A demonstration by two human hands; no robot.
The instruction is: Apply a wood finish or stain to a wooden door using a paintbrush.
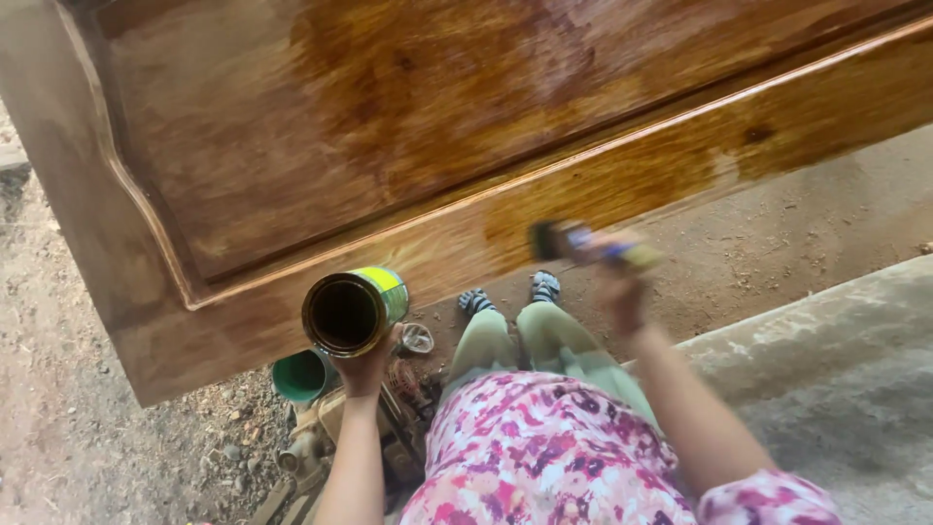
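Brush (583,243) is up in our right hand (622,292), fingers wrapped around its handle, bristle end blurry and sitting right at the lower rail of the big wooden panel (389,126), which leans over the dirt ground (117,457). Our left hand (364,369) grips an open can (352,309) from below, tilted toward us, just beside the panel's bottom edge, with a green cup (301,376) on the ground under it. Looks like we're mid-coat on that rail, glossy wet patches next to duller ones, so we'd guess the next stroke needs even pressure along the grain.
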